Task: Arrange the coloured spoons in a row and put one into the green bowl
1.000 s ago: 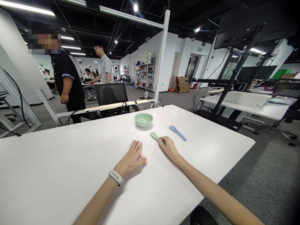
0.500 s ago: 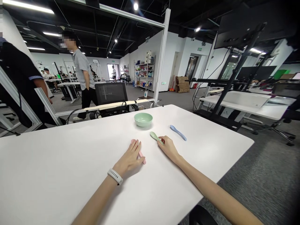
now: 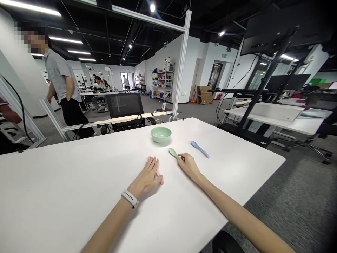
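Just below the centre of the frame, 2 bare hands work on a white table (image 3: 79,182) that fills most of the lower half. The left hand (image 3: 146,177), with a pale wristband (image 3: 130,199) behind it, lies palm down over a pink spoon (image 3: 158,173). Its fingers are extended and close together, and its thumb stands apart from them near the handle's lower end; the spoon's head peeks out past the fingertips.

A little right of centre, the right hand (image 3: 190,165) has its thumb and fingers clamped on the handle of a green spoon (image 3: 172,152). That spoon's head points to the upper left, and its far handle end is hidden under the hand.

A blue spoon (image 3: 200,149) lies untouched right of centre, slanting down to the right. Near the table's far edge, at mid-frame, a green bowl (image 3: 161,135) stands upright, apart from all 3 spoons.

Beyond the table, left of centre, is a black chair (image 3: 125,107). At the upper left stands a person in a grey shirt (image 3: 60,73); farther back, above the bowl, are loaded shelves (image 3: 162,82).
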Demonstrator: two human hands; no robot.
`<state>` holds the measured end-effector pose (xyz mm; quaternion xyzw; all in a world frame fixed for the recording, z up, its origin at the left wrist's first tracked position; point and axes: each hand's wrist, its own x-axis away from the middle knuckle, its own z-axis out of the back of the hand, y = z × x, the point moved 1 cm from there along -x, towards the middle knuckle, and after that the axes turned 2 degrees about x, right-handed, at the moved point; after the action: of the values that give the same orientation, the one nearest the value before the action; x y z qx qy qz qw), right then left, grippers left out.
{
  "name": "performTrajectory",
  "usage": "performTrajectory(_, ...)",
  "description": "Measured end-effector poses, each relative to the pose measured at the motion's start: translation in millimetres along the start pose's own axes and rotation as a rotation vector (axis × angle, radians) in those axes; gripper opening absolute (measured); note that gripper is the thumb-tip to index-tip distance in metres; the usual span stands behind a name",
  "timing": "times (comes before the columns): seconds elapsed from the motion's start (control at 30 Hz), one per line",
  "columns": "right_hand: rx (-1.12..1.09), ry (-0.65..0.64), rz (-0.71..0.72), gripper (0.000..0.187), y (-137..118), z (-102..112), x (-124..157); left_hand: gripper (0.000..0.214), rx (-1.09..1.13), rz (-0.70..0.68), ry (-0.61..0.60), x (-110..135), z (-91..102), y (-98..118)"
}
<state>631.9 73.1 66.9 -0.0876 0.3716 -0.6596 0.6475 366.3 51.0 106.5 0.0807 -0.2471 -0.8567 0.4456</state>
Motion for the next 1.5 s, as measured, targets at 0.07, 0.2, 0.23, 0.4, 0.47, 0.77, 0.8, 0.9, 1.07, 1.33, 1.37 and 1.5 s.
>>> performTrajectory(0.07, 0.005, 0.001, 0.007, 0.040, 1.6, -1.6, -0.8, 0.089, -0.001, -0.014, 0.010, -0.4, -0.9, -1.7)
performTrajectory(0.2, 0.019, 0.071, 0.007, 0.042, 12.6, 5.4, -9.9, 0.087, -0.015, -0.037, 0.022, -2.6, -4.7, -9.0)
performTrajectory(0.23, 0.031, 0.111, 0.002, 0.043, 18.3, 10.6, -13.9, 0.086, -0.018, -0.043, 0.027, -3.4, -6.2, -11.3)
performTrajectory(0.4, 0.235, 0.308, -0.150, 0.041, 60.5, 49.7, -31.5, 0.085, -0.023, -0.083, 0.071, -8.6, -16.2, -23.2)
performTrajectory(0.47, 0.347, 0.304, -0.275, 0.043, 76.1, 62.6, -33.5, 0.084, -0.018, -0.096, 0.092, -10.8, -20.3, -27.7)
performTrajectory(0.77, 0.491, 0.155, -0.423, 0.035, 93.1, 70.2, -35.2, 0.084, -0.009, -0.119, 0.096, -12.7, -22.3, -29.9)
performTrajectory(0.8, 0.495, 0.154, -0.417, 0.034, 93.0, 69.6, -35.8, 0.084, -0.010, -0.119, 0.097, -12.5, -21.9, -29.1)
performTrajectory(0.9, 0.499, 0.155, -0.404, 0.032, 92.9, 68.7, -37.0, 0.083, -0.020, -0.112, 0.099, -12.7, -22.1, -28.7)
performTrajectory(1.07, 0.503, 0.154, -0.394, 0.033, 91.9, 68.4, -36.7, 0.083, -0.034, -0.127, 0.114, -15.4, -25.9, -33.5)
performTrajectory(1.33, 0.515, 0.158, -0.385, 0.034, 89.5, 68.3, -35.4, 0.082, -0.003, -0.120, 0.116, -14.7, -25.1, -32.1)
performTrajectory(1.37, 0.516, 0.157, -0.386, 0.034, 89.2, 68.3, -35.3, 0.082, 0.001, -0.117, 0.111, -14.3, -24.3, -31.0)
performTrajectory(1.5, 0.517, 0.152, -0.396, 0.035, 88.3, 68.4, -35.1, 0.080, 0.003, -0.116, 0.118, -13.7, -23.1, -29.1)
